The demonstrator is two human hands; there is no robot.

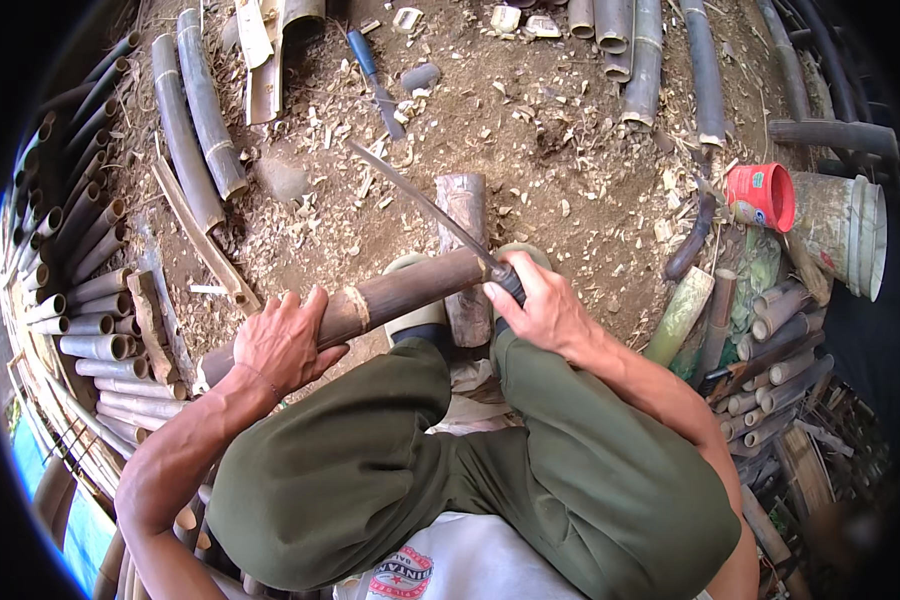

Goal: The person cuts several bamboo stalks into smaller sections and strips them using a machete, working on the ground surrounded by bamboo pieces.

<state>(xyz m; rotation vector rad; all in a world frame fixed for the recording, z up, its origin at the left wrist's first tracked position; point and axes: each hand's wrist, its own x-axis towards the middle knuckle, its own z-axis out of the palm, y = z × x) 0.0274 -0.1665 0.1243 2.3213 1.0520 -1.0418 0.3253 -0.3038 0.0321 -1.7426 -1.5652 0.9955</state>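
My left hand (285, 343) grips a brown bamboo section (400, 293) that lies across my knees, its far end resting on a wooden chopping block (463, 205). My right hand (542, 310) is closed on the dark handle of a long knife (420, 198), whose blade points up and to the left over the block, just past the bamboo's right end. My green-trousered legs and two light sandals are below the bamboo.
Cut bamboo tubes are stacked at the left (90, 300), the top (630, 50) and the right (770, 350). A red plastic cup (762, 195) and a grey bucket (845, 235) lie at the right. Wood chips cover the dirt ground (570, 150). A blue-handled tool (375, 80) lies at the top.
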